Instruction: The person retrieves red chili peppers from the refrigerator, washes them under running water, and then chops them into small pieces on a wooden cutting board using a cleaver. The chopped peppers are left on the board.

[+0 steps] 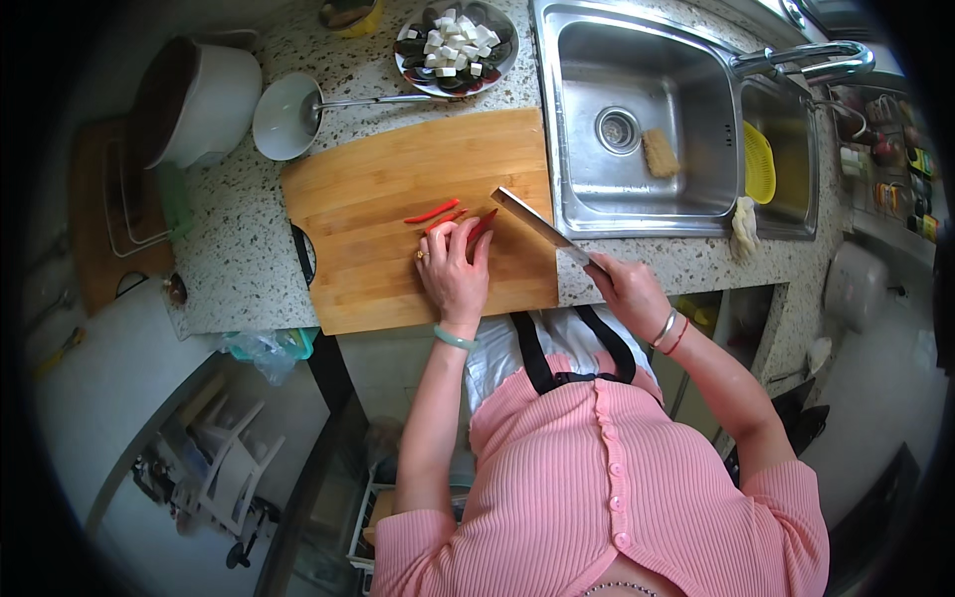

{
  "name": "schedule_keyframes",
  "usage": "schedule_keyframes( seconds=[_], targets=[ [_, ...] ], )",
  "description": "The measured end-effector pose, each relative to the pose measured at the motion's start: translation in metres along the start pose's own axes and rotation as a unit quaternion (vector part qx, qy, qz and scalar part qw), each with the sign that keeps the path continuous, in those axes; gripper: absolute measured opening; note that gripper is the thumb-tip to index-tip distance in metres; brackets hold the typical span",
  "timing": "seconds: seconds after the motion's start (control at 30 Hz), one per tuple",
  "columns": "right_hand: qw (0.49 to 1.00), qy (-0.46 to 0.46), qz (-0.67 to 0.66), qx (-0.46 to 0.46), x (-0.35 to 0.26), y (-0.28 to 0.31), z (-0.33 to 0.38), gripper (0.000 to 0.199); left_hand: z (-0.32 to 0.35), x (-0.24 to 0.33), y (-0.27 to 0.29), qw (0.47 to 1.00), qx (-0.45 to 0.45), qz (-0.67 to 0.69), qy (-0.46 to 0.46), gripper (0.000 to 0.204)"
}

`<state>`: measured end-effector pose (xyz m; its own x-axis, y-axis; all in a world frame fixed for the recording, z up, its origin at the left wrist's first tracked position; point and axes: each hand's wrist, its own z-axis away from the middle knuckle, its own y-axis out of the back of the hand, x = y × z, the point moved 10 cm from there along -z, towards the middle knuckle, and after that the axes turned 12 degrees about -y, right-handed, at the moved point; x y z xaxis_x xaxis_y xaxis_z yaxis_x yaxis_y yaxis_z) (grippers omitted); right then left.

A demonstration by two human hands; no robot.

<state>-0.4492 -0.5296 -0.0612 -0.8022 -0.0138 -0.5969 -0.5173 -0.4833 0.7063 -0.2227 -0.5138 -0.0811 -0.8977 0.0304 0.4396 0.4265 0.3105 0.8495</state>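
Long red chili peppers [432, 211] lie on a wooden cutting board [378, 269]. My left hand [456, 274] rests on the board with its fingers curled down over the chili pieces, holding them; parts of them are hidden under the fingers. One red piece [482, 227] pokes out to the right of the fingertips. My right hand [635, 297] is wrapped around the handle of a kitchen knife [537, 223]. The blade slants up and left over the board's right part, its tip beyond my left fingertips and apart from the chilies.
Behind the board stand a plate of white cubes on dark pieces [458, 48], a white bowl [286, 117] with a spoon, and a large pot [204, 104]. Right of the board is a steel sink [647, 219] holding a sponge [659, 153] and a yellow strainer [759, 162].
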Motion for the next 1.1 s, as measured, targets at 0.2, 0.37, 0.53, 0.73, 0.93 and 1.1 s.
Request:
schedule_keyframes(
  seconds=[0.2, 0.37, 0.53, 0.73, 0.93, 1.1],
  targets=[
    [1.0, 0.004, 0.003, -0.01, -0.007, -0.001, 0.002, 0.017, -0.005, 0.0, -0.008, 1.0, 0.021, 0.01, -0.011, 0.016],
    [1.0, -0.008, 0.016, -0.017, -0.001, -0.006, 0.003, 0.018, -0.005, -0.001, -0.009, 0.999, 0.025, 0.019, -0.014, 0.013],
    [0.999, -0.028, 0.015, -0.038, -0.001, -0.007, 0.002, 0.019, -0.005, -0.001, -0.01, 0.999, 0.022, 0.024, -0.015, 0.011],
    [0.993, -0.067, 0.054, -0.077, -0.003, -0.021, -0.005, 0.021, -0.005, -0.001, -0.011, 0.999, 0.02, 0.032, -0.032, 0.009],
    [0.998, -0.035, 0.029, -0.043, 0.0, -0.024, -0.01, 0.02, 0.011, -0.016, 0.008, 1.0, -0.013, 0.026, -0.001, 0.01],
    [0.999, 0.0, -0.006, -0.031, -0.003, -0.02, -0.007, 0.018, 0.005, -0.031, 0.036, 0.998, 0.048, 0.036, 0.018, 0.022]
  ],
)
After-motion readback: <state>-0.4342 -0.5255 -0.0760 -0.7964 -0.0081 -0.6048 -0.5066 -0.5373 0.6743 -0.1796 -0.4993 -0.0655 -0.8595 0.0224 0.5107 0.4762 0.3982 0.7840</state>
